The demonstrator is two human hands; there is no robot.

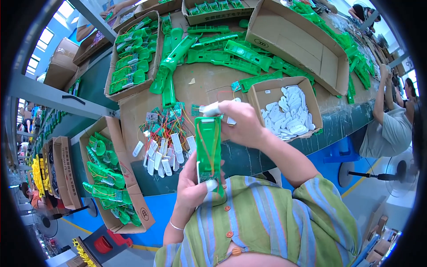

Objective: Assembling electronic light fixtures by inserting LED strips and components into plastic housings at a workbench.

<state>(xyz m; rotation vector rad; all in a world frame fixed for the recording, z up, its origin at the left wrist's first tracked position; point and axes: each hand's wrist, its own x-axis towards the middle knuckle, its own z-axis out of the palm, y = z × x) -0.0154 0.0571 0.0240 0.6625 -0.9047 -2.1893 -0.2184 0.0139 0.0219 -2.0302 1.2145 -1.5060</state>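
From the head view, we have the green casing (208, 144) front and centre, upright along its length, open side facing us, an orange wire (201, 139) running down inside it. Our left hand (190, 189) has its lower end, fingers closed around the edges, the covered thumb pressing near the bottom. Our right hand (244, 122) is up at the casing's top end, fingers bent close together with white tips; we can't fairly tell, with the hand in the way, whether they grip anything.

Left of the casing, on the desk (242, 156), we spot wired circuit boards (167, 120) heaped with white plastic pieces (164, 156). Right of the casing sits a carton (257, 99) of white oval covers (289, 113). Beyond the casing, loose green shells (249, 55) lie piled up. Farther left of the casing, there's a box (133, 191) of green parts (106, 178).
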